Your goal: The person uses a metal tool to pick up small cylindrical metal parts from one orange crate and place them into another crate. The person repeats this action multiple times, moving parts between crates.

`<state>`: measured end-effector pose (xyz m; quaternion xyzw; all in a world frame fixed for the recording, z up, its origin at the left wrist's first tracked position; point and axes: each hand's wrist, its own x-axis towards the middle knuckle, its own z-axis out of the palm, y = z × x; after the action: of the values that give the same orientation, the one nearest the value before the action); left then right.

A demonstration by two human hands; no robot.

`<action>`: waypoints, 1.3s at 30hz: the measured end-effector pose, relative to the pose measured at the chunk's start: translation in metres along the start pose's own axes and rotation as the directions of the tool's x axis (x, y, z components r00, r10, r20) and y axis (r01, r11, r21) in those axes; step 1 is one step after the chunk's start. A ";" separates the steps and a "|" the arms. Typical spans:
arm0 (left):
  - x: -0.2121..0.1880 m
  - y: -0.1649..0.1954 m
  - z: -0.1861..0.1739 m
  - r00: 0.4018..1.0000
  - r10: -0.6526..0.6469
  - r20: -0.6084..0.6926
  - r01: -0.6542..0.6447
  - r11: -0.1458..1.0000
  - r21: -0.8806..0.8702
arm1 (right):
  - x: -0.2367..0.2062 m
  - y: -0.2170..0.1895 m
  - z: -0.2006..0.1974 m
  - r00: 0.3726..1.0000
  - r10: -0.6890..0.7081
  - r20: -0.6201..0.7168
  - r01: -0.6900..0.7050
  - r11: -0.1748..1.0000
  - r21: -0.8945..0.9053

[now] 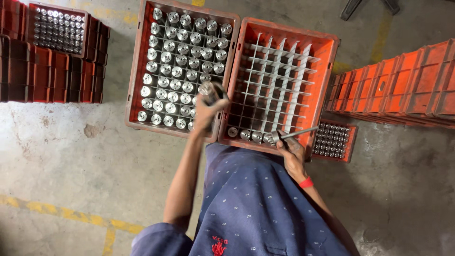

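Left hand is wrapped tight round a shiny metal cylinder, lifted just over the near right corner of the full orange crate. Right hand grips a thin metal rod at the near edge of the divider crate, where a few cylinders sit in the near row.

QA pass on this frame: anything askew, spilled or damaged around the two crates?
Nothing spilled or askew. Left crate is nearly full of metal cylinders, right crate holds only a front row. The floor has a chipped patch left of the crates.
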<state>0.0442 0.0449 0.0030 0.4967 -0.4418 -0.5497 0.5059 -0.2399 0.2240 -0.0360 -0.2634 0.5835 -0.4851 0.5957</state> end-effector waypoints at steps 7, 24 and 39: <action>-0.102 -0.026 0.077 0.970 -0.160 0.185 0.052 0.874 0.483 | 0.002 -0.060 0.023 0.991 -0.076 0.106 0.076 0.997 0.007; -0.131 -0.038 0.139 0.784 -0.391 0.483 0.052 0.816 0.576 | 0.023 -0.038 -0.074 0.952 0.009 0.305 0.010 0.998 -0.058; -0.107 -0.039 0.101 0.820 0.041 0.571 -0.410 0.737 0.537 | 0.014 -0.016 -0.097 0.995 -0.080 -0.056 0.090 0.976 0.198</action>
<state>-0.0616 0.1539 -0.0128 0.4093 -0.7809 -0.4111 0.2316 -0.3385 0.2296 -0.0454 -0.2151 0.5337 -0.5726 0.5839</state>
